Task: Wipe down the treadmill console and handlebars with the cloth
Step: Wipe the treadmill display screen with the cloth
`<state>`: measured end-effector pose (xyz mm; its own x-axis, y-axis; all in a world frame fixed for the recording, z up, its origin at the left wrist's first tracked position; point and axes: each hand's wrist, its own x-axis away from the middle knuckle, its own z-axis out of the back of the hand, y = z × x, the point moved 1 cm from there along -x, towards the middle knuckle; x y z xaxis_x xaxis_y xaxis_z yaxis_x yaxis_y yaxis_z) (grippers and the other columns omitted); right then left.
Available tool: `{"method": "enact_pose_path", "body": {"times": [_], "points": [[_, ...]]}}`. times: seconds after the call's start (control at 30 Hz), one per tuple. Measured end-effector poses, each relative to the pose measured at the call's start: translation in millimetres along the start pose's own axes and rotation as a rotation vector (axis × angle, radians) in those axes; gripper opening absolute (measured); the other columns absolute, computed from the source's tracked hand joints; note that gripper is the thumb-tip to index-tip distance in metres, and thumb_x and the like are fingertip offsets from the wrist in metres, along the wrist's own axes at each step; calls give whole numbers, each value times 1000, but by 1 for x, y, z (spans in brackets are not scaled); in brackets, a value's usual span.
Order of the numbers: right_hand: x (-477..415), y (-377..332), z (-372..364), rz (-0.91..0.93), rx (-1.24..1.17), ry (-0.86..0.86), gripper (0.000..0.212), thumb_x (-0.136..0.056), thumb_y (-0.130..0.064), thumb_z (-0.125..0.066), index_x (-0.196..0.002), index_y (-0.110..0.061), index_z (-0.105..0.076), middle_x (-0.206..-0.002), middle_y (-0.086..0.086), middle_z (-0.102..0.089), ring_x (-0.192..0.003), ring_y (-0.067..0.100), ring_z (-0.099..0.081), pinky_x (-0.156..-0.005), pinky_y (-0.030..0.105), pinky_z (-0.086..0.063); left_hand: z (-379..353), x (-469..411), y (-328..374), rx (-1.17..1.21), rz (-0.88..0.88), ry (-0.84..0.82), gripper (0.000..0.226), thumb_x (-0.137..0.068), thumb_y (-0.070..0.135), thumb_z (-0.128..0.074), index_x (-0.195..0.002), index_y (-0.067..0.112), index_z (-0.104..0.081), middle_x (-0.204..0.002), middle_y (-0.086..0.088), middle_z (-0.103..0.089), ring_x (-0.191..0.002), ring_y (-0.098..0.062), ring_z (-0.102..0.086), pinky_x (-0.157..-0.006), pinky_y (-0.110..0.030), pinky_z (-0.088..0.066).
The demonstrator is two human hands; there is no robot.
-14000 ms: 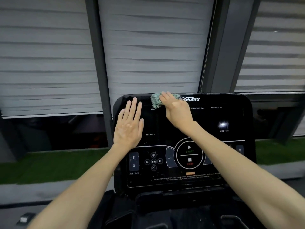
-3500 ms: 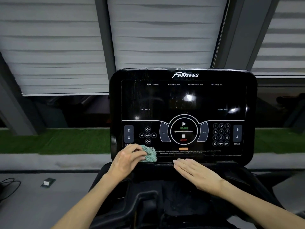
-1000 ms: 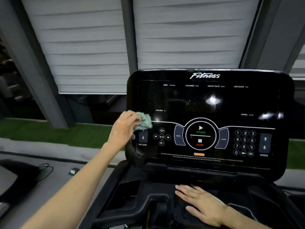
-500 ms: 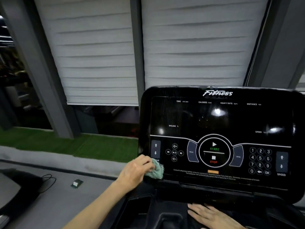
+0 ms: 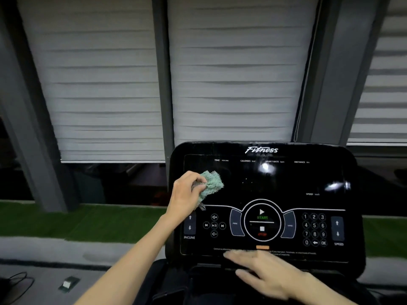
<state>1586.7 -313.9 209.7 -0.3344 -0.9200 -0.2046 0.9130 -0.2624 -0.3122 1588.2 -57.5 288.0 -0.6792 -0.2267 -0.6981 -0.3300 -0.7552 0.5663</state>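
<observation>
The black treadmill console (image 5: 286, 183) fills the lower right, with its Fitness logo on top and its buttons along the lower half. My left hand (image 5: 184, 198) grips a bunched pale green cloth (image 5: 211, 182) and holds it against the left part of the dark screen, above the incline buttons. My right hand (image 5: 266, 275) lies flat with straight fingers at the console's bottom edge, blurred by motion. No handlebars show clearly in this view.
White slatted blinds (image 5: 105, 84) and grey window posts (image 5: 161, 69) stand behind the console. A green turf strip (image 5: 77, 221) and grey floor lie to the left, with a small white object (image 5: 67, 283) and a black cable (image 5: 17, 282) on the floor.
My left hand has carried the cloth up from the console's lower left corner to the left part of the screen. My right hand has shifted up to the console's bottom edge.
</observation>
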Motion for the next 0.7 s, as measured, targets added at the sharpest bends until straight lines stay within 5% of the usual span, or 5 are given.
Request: {"method": "enact_pose_path", "body": {"times": [0.17, 0.3, 0.6, 0.7], "points": [[-17, -3, 12, 8, 136, -60, 49, -101, -32, -34, -148, -19, -32, -152, -5, -34, -140, 5, -28, -115, 21, -21, -5, 14, -3, 6, -48, -110, 18, -84, -2, -70, -86, 16, -68, -90, 8, -62, -87, 2, -60, -76, -7, -43], [-18, 2, 0, -20, 136, -60, 48, -101, -30, -36, -148, -22, -33, -153, -6, -32, -140, 5, -25, -112, 13, -16, -8, 27, -10, -3, -24, -164, 18, -85, -1, -69, -87, 16, -67, -91, 11, -61, -86, -3, -61, -76, -9, -44], [-21, 11, -5, -48, 128, -60, 47, -101, -29, -37, -147, -20, -35, -153, -6, -32, -142, 3, -22, -116, 18, -16, -9, 44, -12, -6, 3, -176, 17, -86, 3, -69, -88, 20, -67, -91, 11, -61, -87, -2, -58, -74, -10, -43], [-21, 11, -5, -63, 139, -37, 47, -101, -29, -37, -147, -20, -35, -154, -7, -31, -142, 2, -22, -111, 8, -9, -11, 49, -12, 11, 19, -199, 18, -87, 5, -69, -88, 23, -66, -90, 10, -61, -87, -8, -58, -74, -16, -47]]}}
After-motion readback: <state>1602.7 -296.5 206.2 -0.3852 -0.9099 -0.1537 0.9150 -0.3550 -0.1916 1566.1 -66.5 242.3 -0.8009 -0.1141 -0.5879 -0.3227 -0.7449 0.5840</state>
